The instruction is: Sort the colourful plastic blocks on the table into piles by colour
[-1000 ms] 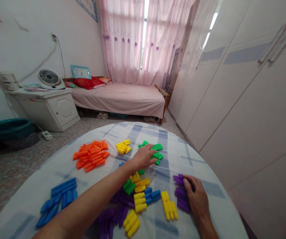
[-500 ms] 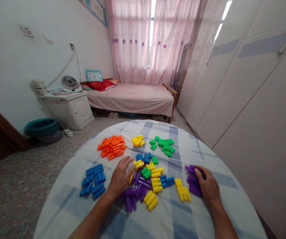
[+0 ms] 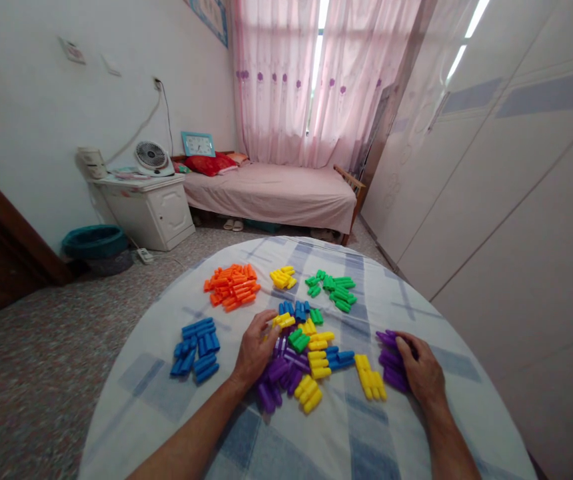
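My left hand (image 3: 255, 351) lies against the left side of a mixed cluster of plastic pen caps or peg-like pieces, fingers stretched forward and thumb apart. Its fingertips are beside a yellow piece (image 3: 283, 321), and its thumb side borders the purple pieces (image 3: 277, 370). Green pieces (image 3: 299, 341) rest on top of that cluster; blue pieces (image 3: 340, 359) join its right side. My right hand (image 3: 424, 373) rests against a separate purple pile (image 3: 391, 363), thumb and fingers apart and bent around its right edge; some fingertips are hidden. Left of it lies a yellow group (image 3: 370, 378).
Further back on the round checked-cloth table (image 3: 166, 427) are an orange pile (image 3: 231, 287), a yellow pile (image 3: 282, 277) and a green pile (image 3: 339, 292). A blue pile (image 3: 196, 350) sits at the left. Beyond stands a bed (image 3: 276, 190); wardrobes (image 3: 506, 220) line the right.
My left hand has moved slightly right and forward against the cluster; its nearest purple pieces have shifted and turned. My right hand stays by its purple pile. The camera view has shifted slightly.
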A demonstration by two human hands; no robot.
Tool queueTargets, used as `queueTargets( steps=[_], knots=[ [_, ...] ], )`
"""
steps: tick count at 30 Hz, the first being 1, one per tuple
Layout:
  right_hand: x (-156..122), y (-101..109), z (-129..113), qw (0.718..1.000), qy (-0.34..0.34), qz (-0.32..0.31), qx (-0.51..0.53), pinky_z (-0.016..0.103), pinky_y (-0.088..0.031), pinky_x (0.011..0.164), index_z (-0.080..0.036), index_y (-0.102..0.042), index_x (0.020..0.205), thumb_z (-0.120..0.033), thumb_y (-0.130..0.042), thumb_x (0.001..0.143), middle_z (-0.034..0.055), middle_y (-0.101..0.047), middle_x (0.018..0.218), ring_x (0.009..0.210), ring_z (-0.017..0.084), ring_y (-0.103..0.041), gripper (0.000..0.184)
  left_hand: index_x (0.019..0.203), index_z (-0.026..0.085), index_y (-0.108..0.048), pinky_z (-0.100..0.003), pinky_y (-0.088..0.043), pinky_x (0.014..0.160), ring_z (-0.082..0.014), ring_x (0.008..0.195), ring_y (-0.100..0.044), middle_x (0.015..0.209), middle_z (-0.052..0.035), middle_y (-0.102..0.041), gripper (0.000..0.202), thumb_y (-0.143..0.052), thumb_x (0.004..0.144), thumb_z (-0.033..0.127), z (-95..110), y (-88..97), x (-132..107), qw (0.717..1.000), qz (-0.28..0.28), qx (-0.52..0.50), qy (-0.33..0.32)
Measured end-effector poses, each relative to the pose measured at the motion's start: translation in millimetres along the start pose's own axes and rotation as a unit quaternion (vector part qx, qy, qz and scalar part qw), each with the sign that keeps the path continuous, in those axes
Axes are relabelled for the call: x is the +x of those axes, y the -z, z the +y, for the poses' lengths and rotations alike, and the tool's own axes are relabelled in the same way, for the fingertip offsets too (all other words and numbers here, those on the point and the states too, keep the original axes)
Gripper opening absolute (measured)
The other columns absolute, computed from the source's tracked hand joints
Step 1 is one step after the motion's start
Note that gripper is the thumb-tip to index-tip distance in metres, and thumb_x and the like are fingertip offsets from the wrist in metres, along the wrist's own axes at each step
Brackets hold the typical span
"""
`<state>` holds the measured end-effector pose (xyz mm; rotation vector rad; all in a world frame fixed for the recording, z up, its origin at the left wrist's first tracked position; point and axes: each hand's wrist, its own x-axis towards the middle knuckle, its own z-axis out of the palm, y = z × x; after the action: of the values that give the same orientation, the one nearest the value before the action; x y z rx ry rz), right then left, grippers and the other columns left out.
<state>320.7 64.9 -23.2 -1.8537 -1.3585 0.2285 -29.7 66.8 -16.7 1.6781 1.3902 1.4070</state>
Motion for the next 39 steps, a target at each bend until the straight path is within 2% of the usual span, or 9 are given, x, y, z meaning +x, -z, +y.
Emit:
queueTargets(
  steps=[8, 11, 14, 17, 22, 25, 28, 31, 39],
  knots=[
    [-1, 0, 0, 1.0, 0.011, 0.004, 0.0, 0.035, -0.041, 0.088, -0.022, -0.066, 0.096, -0.058, -0.041, 0.075, 0.0059, -0.062, 0.105, 0.099, 0.023, -0.056, 0.048, 0.099, 0.021, -0.063, -0.038, -0.045, 0.095, -0.0191, 0.107, -0.056, 0.11, -0.0068, -0.06, 0.02, -0.053, 0.082, 0.02, 6, 5.7, -3, 0.991, 0.035, 0.09, -0.096],
    [-2, 0, -2, 1.0, 0.011, 0.006, 0.002, 0.035, -0.041, 0.087, -0.022, -0.066, 0.097, -0.057, -0.04, 0.076, 0.0063, -0.062, 0.106, 0.098, 0.023, -0.056, 0.048, 0.098, 0.021, -0.063, -0.037, -0.046, 0.093, -0.0189, 0.104, -0.056, 0.107, -0.0065, -0.061, 0.02, -0.053, 0.082, 0.019, 14, 4.0, -7, 0.984, 0.01, 0.107, -0.14],
    [-4, 1, -4, 1.0, 0.009, 0.008, 0.0, 0.035, -0.042, 0.084, -0.021, -0.066, 0.099, -0.056, -0.039, 0.077, 0.0067, -0.062, 0.106, 0.096, 0.023, -0.057, 0.049, 0.096, 0.021, -0.064, -0.036, -0.046, 0.091, -0.0191, 0.101, -0.056, 0.101, -0.0063, -0.063, 0.018, -0.052, 0.082, 0.018, 21, 0.9, -12, 0.979, -0.049, 0.118, -0.16],
    [-5, 1, -5, 1.0, 0.01, 0.009, -0.003, 0.035, -0.042, 0.084, -0.021, -0.066, 0.099, -0.055, -0.039, 0.077, 0.0069, -0.062, 0.106, 0.096, 0.023, -0.057, 0.048, 0.094, 0.021, -0.063, -0.034, -0.046, 0.089, -0.0185, 0.098, -0.056, 0.097, -0.0059, -0.064, 0.016, -0.051, 0.084, 0.019, 23, -1.0, -15, 0.977, -0.088, 0.112, -0.157],
    [-4, 1, -4, 1.0, 0.014, 0.011, -0.003, 0.035, -0.042, 0.084, -0.02, -0.065, 0.097, -0.055, -0.04, 0.076, 0.0073, -0.062, 0.104, 0.095, 0.023, -0.057, 0.048, 0.091, 0.02, -0.063, -0.032, -0.044, 0.088, -0.017, 0.096, -0.056, 0.095, -0.0058, -0.063, 0.017, -0.047, 0.087, 0.023, 28, 8.2, -11, 0.982, -0.077, 0.114, -0.13],
    [-3, 0, -3, 1.0, 0.013, 0.007, -0.004, 0.035, -0.041, 0.086, -0.02, -0.065, 0.098, -0.056, -0.04, 0.076, 0.0069, -0.062, 0.105, 0.096, 0.023, -0.056, 0.049, 0.084, 0.02, -0.062, -0.029, -0.044, 0.081, -0.0165, 0.088, -0.056, 0.088, -0.0039, -0.061, 0.015, -0.051, 0.085, 0.03, 36, 19.7, -8, 0.969, -0.149, 0.158, -0.119],
    [-3, 0, -2, 1.0, 0.012, 0.004, -0.002, 0.035, -0.041, 0.087, -0.021, -0.065, 0.098, -0.056, -0.04, 0.077, 0.0068, -0.062, 0.105, 0.097, 0.022, -0.056, 0.048, 0.079, 0.02, -0.061, -0.026, -0.042, 0.071, -0.0163, 0.081, -0.055, 0.083, -0.0015, -0.059, 0.02, -0.063, 0.075, 0.04, 42, 29.2, -6, 0.939, -0.235, 0.224, -0.117],
    [-3, 0, -2, 1.0, 0.018, 0.007, 0.003, 0.035, -0.041, 0.087, -0.021, -0.066, 0.098, -0.055, -0.04, 0.077, 0.0066, -0.062, 0.105, 0.097, 0.022, -0.056, 0.047, 0.078, 0.021, -0.061, -0.024, -0.039, 0.067, -0.0151, 0.077, -0.054, 0.082, 0.0004, -0.058, 0.023, -0.069, 0.067, 0.039, 43, 33.5, -6, 0.917, -0.282, 0.257, -0.111],
    [-4, 0, -4, 1.0, 0.022, 0.012, 0.005, 0.035, -0.041, 0.084, -0.02, -0.066, 0.097, -0.055, -0.04, 0.077, 0.0073, -0.062, 0.103, 0.094, 0.022, -0.056, 0.048, 0.077, 0.02, -0.064, -0.022, -0.039, 0.065, -0.0117, 0.07, -0.053, 0.078, 0.0013, -0.058, 0.012, -0.059, 0.076, 0.031, 41, 26.2, -8, 0.937, -0.295, 0.178, -0.063]
  ],
)
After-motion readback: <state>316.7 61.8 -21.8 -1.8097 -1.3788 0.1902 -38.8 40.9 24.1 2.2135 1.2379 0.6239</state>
